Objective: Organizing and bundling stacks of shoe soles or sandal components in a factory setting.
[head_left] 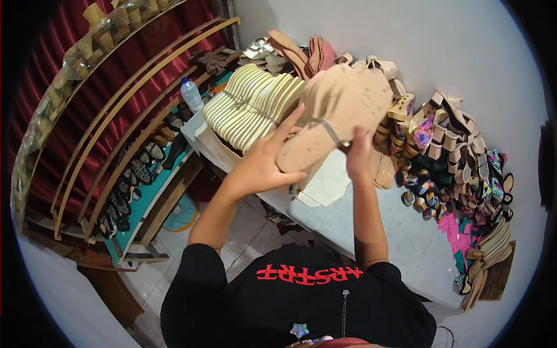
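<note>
Both of my hands hold a thick bundle of beige insoles, tied round the middle with a grey band. My left hand grips it near the heel end, thumb and forefinger spread on either side. My right hand is closed on its near right edge beside the band; some of its fingers are hidden behind the bundle. Just left of the bundle, a row of cream soles stands on edge, tied with a cord. Below the bundle lies a pale sheet of card.
The grey-white table runs along the wall. Sandals and wedge shoes are heaped at its right. A water bottle stands at the left beside a teal shelf of shoes. Wooden rails front a red curtain.
</note>
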Tool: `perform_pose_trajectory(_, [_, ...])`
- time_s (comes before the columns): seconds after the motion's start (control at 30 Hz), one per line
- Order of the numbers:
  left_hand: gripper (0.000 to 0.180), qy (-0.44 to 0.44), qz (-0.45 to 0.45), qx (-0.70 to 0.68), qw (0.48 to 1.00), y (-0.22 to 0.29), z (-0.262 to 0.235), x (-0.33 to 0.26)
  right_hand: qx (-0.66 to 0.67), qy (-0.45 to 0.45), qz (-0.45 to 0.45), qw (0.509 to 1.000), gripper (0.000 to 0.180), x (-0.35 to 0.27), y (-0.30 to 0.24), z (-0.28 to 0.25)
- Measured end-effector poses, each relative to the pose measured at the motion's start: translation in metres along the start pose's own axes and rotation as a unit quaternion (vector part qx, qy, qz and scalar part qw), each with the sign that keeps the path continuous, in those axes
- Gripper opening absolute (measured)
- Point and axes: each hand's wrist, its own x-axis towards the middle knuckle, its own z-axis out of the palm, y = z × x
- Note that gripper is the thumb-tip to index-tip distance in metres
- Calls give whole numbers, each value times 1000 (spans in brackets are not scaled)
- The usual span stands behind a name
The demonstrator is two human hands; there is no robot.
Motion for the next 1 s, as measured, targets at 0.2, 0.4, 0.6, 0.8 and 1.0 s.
perform_pose_trajectory(0.2, [65,-91,41,-304,947,-68,-12,14,27,10,67,997,58,-2,-27,16])
perform_pose_trajectory(0.4, [70,-16,-46,-194,980,-134,29,54,94,82,66,990,49,-16,-16,6])
perform_pose_trajectory(0.6, [89,37,-87,98,991,-142,40,56,87,95,93,987,53,-31,-15,-4])
perform_pose_trajectory(0.8, [99,-116,-211,167,956,-125,57,51,105,134,97,981,47,-39,-22,-15])
perform_pose_trajectory(1.0, [99,-78,-231,225,943,-129,59,49,124,163,95,974,46,-42,-21,-9])
